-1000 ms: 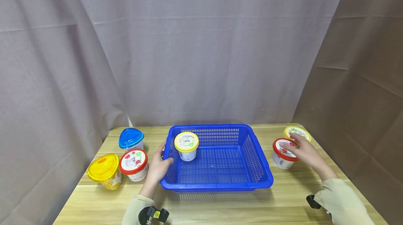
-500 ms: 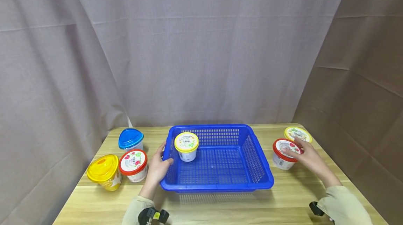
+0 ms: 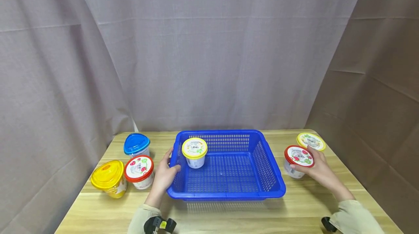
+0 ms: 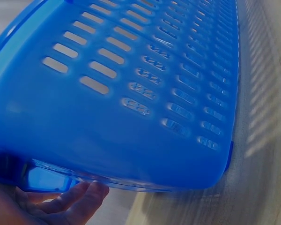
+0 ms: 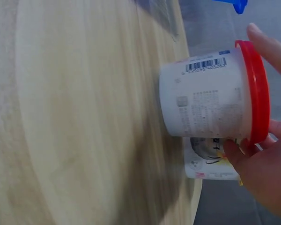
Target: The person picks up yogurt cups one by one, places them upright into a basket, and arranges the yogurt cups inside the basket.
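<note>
My left hand (image 3: 164, 176) holds the left rim of the blue plastic basket (image 3: 226, 195), thumb over the rim. In the left wrist view its fingers (image 4: 86, 201) lie at the basket's outer wall. At the right, my right hand (image 3: 322, 172) grips a white tub with a red lid (image 3: 298, 156), which stands upright close over the table. The right wrist view has thumb and fingers around the red lid, with the barcode side of the tub (image 5: 208, 96) facing the camera. Behind it is a yellow-lidded tub (image 3: 311, 141). Another yellow-lidded tub (image 3: 194, 148) stands inside the basket at its left.
Left of the basket stand a blue-lidded tub (image 3: 136, 144), a second red-lidded tub (image 3: 139, 170) and a yellow-lidded container (image 3: 109, 177). A grey curtain (image 3: 209, 63) hangs behind the wooden table (image 3: 229, 219), and a brown one (image 3: 376, 117) along its right.
My right hand has lowered from above the red-lidded tub and closed around its lid. The left hand stays at the basket rim.
</note>
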Available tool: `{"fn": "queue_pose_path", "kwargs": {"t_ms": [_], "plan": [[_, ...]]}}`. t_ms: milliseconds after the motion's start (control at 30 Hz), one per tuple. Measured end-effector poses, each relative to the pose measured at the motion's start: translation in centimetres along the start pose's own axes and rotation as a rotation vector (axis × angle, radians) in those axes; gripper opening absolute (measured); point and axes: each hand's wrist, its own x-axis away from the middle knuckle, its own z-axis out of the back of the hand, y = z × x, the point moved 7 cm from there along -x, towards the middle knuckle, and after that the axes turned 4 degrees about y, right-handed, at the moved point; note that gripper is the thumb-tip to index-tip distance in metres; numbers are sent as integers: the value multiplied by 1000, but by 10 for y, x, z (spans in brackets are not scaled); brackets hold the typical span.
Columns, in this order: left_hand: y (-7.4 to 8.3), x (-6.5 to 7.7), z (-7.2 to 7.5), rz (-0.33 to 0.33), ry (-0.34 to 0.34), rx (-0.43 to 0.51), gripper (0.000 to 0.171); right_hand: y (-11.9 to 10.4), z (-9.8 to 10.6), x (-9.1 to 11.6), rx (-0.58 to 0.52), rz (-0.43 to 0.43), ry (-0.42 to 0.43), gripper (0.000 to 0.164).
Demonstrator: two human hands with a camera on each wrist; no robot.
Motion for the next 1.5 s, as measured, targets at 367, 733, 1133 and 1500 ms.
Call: {"fn": "queue_pose_path", "kwargs": {"t_ms": [367,733,1133,1500], "plan": [[0,0,2,-6,10,-14,82,10,-7,2,-32,-11,75,114],[2,0,1,-14,11,-14,82,13,-11,3,-93,6,103,97],[2,0,0,-18,6,-22,82,21,-15,3,-146,-41,35,100],[4,1,1,-15,3,-12,82,22,-16,4,-160,-64,51,104]]}}
